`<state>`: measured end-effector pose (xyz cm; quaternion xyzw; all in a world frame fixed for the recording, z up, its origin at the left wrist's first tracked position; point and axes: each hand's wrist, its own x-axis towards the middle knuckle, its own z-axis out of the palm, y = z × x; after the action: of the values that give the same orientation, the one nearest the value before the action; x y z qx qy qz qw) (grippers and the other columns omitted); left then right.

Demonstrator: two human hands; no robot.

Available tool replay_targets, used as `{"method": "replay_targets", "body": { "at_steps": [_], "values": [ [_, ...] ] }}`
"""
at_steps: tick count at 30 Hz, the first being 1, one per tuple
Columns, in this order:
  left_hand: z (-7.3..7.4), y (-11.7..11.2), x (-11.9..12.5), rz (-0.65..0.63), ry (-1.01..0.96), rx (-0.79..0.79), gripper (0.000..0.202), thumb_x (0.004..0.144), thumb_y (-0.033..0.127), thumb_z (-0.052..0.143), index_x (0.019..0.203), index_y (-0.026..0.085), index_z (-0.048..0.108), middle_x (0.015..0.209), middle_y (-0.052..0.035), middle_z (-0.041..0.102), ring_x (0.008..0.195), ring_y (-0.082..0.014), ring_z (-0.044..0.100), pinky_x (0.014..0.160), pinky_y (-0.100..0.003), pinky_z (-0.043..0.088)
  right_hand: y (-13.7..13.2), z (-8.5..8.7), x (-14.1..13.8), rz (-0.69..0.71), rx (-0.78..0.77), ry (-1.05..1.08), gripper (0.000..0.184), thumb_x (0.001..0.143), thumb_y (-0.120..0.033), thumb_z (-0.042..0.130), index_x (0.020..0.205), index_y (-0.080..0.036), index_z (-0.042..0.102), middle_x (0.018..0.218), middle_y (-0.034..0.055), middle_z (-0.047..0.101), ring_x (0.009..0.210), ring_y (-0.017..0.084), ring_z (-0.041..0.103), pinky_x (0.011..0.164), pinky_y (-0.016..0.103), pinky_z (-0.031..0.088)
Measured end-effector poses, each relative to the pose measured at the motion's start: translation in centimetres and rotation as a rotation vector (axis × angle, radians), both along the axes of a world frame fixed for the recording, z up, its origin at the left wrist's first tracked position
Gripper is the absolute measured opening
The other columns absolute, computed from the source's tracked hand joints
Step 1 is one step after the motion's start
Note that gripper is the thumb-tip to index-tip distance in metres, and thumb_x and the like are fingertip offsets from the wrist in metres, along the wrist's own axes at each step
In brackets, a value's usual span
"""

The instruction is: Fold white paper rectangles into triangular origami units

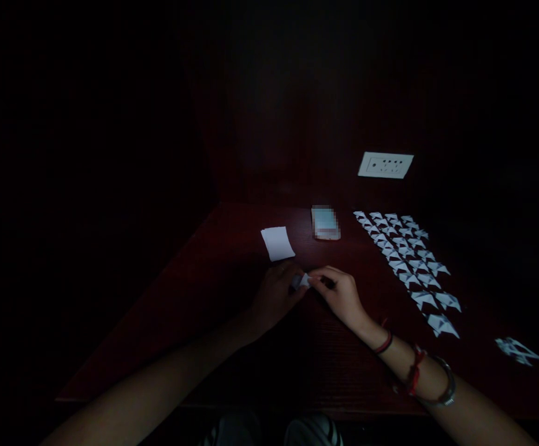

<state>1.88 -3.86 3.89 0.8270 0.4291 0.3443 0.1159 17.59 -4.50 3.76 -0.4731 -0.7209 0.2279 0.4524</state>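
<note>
Mid-table, left hand, right hand, pinching paper

Dark red table w/ paper stack, rows of folded pieces, wall socket behind.

The counter is dark reddish wood with a fine grain and a faint sheen. The small piece pinched by the left hand and the right hand is thin white paper, matt. The flat sheets and the rows of folded pieces look the same matt paper. The wall socket plate seems smooth white plastic. On the right wrist, a red cord is textile and a bangle shines like metal.
</note>
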Motion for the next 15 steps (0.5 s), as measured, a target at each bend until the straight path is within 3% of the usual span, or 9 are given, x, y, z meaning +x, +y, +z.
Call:
{"method": "replay_targets", "body": {
  "at_steps": [8, 12, 15],
  "values": [
    [-0.6, 0.3, 0.2, -0.016, -0.095, -0.026, 0.009, 0.075, 0.011, 0.049, 0.080, 0.017, 0.052, 0.081, 0.0002, 0.053, 0.075, -0.0124, 0.050, 0.070, -0.025, 0.041, 0.1, -0.6, 0.0, 0.034, -0.045, 0.070, 0.012, 0.073, -0.023, 0.054, 0.078, -0.018, 0.063, 0.074, 0.0033, 0.060, 0.065, 0.013, 0.055, 0.061, 0.023, 0.044],
    [-0.6, 0.2, 0.2, -0.052, -0.149, -0.010, 0.010, 0.074, 0.009, 0.049, 0.080, 0.017, 0.052, 0.082, -0.0001, 0.053, 0.076, -0.0123, 0.051, 0.070, -0.025, 0.042, 0.7, -1.1, 0.3, 0.077, -0.064, 0.180, 0.017, 0.071, -0.025, 0.057, 0.084, -0.016, 0.062, 0.087, 0.0054, 0.057, 0.061, 0.010, 0.054, 0.055, 0.022, 0.045],
    [-0.7, 0.1, 0.1, -0.103, -0.165, -0.005, 0.010, 0.075, 0.009, 0.048, 0.081, 0.017, 0.053, 0.083, -0.0004, 0.053, 0.077, -0.0121, 0.051, 0.071, -0.025, 0.042, 0.8, -0.7, 0.8, 0.106, -0.028, 0.084, 0.017, 0.072, -0.025, 0.056, 0.086, -0.018, 0.064, 0.091, 0.0057, 0.055, 0.066, 0.011, 0.054, 0.059, 0.023, 0.045]
  ]
}}
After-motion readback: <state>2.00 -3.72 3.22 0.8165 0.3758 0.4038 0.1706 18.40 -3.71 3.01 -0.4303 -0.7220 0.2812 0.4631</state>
